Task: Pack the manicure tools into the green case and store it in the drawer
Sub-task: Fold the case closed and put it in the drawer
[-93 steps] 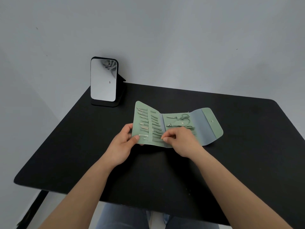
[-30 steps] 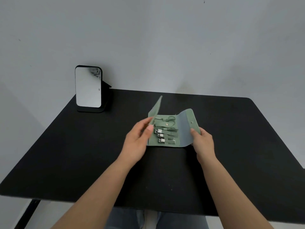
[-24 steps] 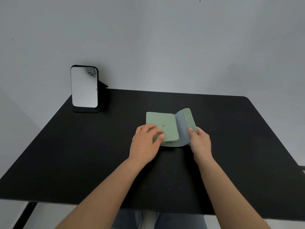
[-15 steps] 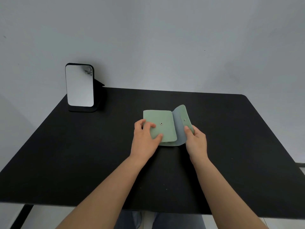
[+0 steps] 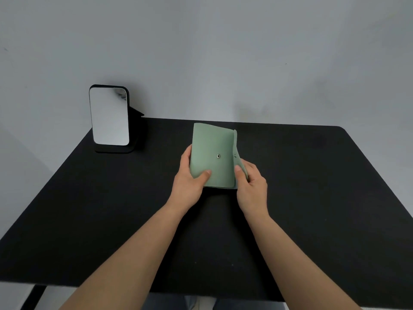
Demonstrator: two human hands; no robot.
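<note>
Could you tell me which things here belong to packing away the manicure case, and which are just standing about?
Part of the job:
green case, folded, flap unsnapped
left hand, gripping the case
right hand, holding the flap

Just standing about:
mirror, upright at the back left of the black table

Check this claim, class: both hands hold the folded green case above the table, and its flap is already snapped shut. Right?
Not quite. The head view shows the left hand and right hand holding the case, but its flap is still unsnapped; both snap halves show.
</note>
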